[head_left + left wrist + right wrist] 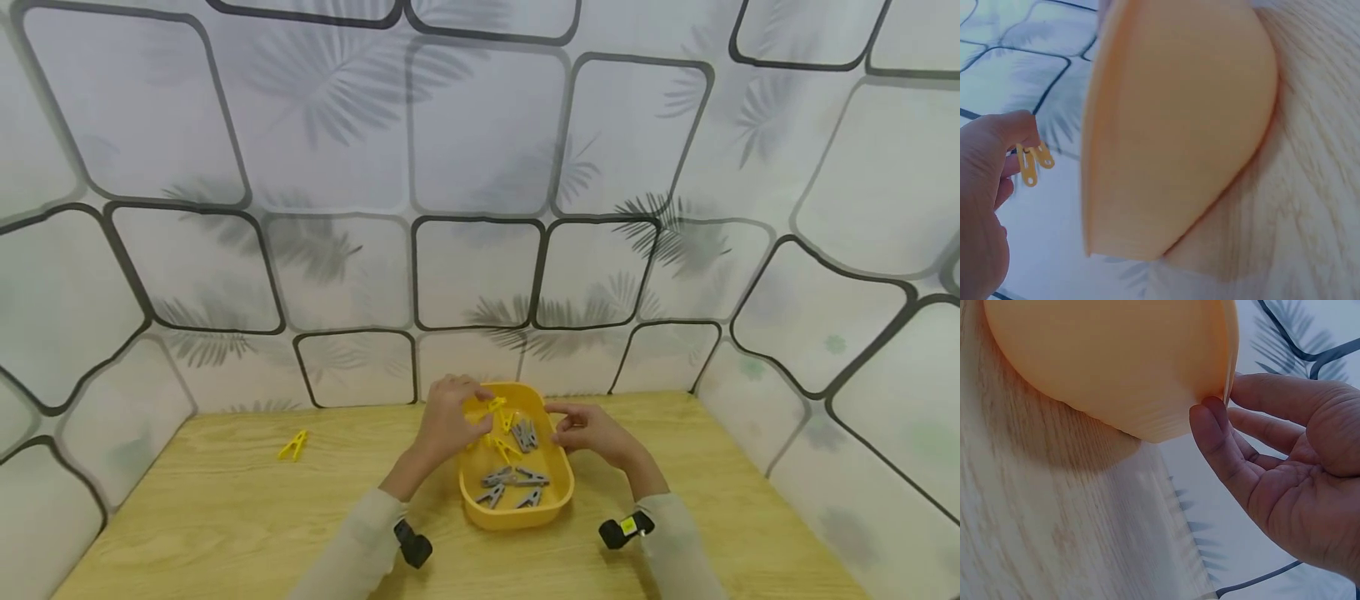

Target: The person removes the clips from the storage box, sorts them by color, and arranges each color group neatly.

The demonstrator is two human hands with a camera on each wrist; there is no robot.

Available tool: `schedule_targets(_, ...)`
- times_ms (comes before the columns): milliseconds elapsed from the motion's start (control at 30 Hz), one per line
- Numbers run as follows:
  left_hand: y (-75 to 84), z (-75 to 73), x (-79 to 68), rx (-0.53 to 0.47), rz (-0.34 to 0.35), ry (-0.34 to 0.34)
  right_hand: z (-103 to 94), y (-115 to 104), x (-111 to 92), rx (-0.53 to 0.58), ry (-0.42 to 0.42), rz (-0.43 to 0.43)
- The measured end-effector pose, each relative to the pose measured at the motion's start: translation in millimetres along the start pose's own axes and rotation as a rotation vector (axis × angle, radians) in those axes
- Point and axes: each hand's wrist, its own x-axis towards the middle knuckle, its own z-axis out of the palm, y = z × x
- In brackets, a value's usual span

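Observation:
A yellow plastic tub [517, 520] stands on the table with yellow and grey clothespins inside. Above its left side my left hand [452, 418] pinches a yellow clothespin [1029, 167] between thumb and fingers, with the clothespin's two legs sticking out. My right hand [597, 436] grips the tub's right rim; in the right wrist view its thumb and fingers [1211, 434] close on the edge from both sides. Several grey clothespins [530, 498] lie at the near end of the tub, and more grey ones [525, 435] lie along its right side near yellow ones [507, 451].
A single yellow clothespin [294, 445] lies on the wooden table [225, 517], off to the left of the tub. Patterned wall covering [480, 275] rises behind the table and along both sides.

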Motion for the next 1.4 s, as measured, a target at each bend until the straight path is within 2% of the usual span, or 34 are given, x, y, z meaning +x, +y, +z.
schedule_targets(233,0.7,-28.9,0.5,0.038,-0.059,0.232,1.2,-0.8,1.7,-0.01,0.006,0.007)
schedule_targets(400,-9.2,-55.1,-9.5,0.076,-0.095,0.388,0.8,-0.7,0.5,-0.012,0.006,0.012)
schedule_targets(500,-19.9,-70.7,-20.1,0.114,-0.102,0.457,0.9,-1.9,-0.8,-0.015,0.004,0.012)
schedule_targets(667,-35.7,-92.4,-37.3,0.167,-0.147,0.521,-0.2,-3.0,-3.6,-0.025,0.005,0.005)
schedule_targets(967,-61.4,-121.1,-55.4,0.246,-0.193,0.572,1.7,-2.4,-2.2,-0.006,-0.005,0.016)
schedule_targets(1100,-71.5,-131.1,-61.9,0.312,-0.226,0.53,1.9,-2.5,-2.3,-0.006,0.005,0.021)
schedule_targets(1167,-75.8,-136.3,-66.2,0.317,-0.279,0.494,2.0,-2.7,-2.3,-0.01,0.009,0.022)
schedule_targets(1400,-85.4,-152.3,-84.7,0.279,-0.557,0.39,2.9,-4.0,-2.8,-0.014,0.006,0.02)
